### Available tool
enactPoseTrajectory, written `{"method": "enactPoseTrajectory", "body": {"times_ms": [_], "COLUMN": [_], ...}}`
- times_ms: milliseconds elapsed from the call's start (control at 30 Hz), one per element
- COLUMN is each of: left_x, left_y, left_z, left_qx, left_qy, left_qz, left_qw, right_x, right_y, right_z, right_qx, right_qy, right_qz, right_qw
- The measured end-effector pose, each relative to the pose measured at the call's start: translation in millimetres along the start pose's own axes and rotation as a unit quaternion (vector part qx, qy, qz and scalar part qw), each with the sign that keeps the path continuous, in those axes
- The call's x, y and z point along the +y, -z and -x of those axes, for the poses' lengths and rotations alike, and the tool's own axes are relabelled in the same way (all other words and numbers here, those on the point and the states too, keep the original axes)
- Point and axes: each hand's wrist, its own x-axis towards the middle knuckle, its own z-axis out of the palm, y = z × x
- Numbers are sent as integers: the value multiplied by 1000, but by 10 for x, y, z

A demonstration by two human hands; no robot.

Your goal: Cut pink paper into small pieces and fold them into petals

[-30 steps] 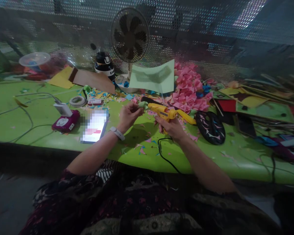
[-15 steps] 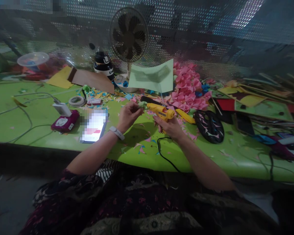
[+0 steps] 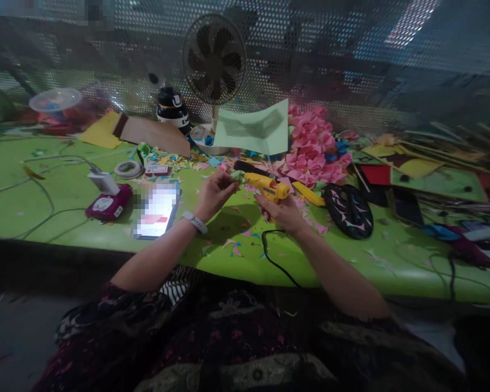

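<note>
Between the fingertips of my left hand point(image 3: 215, 190) is a small piece of folded green paper point(image 3: 238, 176). My right hand point(image 3: 281, 211) is wrapped round the handle of a yellow glue gun point(image 3: 267, 187). The gun's nozzle points left and meets the green paper or lies right beside it; I cannot tell which. From under my right hand a black cord point(image 3: 268, 250) runs down over the table's front edge. Small paper scraps point(image 3: 237, 250) lie on the table below my hands.
On the left are a lit phone point(image 3: 157, 211), a purple box point(image 3: 109, 202) with a white charger on top, and a tape roll point(image 3: 129, 170). Behind stand a fan point(image 3: 214, 59), a light green sheet point(image 3: 253, 130) and heaped pink paper pieces point(image 3: 312, 141). A black oval tray point(image 3: 348, 211) sits right.
Almost nothing has moved. The green paper is turned slightly at the nozzle, and both hands keep their places and holds.
</note>
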Motion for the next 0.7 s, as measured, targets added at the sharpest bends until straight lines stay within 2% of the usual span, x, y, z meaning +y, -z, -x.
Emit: {"method": "enactPoseTrajectory", "body": {"times_ms": [700], "left_x": [41], "left_y": [5], "left_z": [15], "left_qx": [-8], "left_qy": [3], "left_qz": [-7], "left_qw": [1000], "right_x": [-35], "right_y": [1], "right_z": [16], "right_qx": [10], "right_qy": [-9], "right_qz": [28], "right_qw": [1000]}}
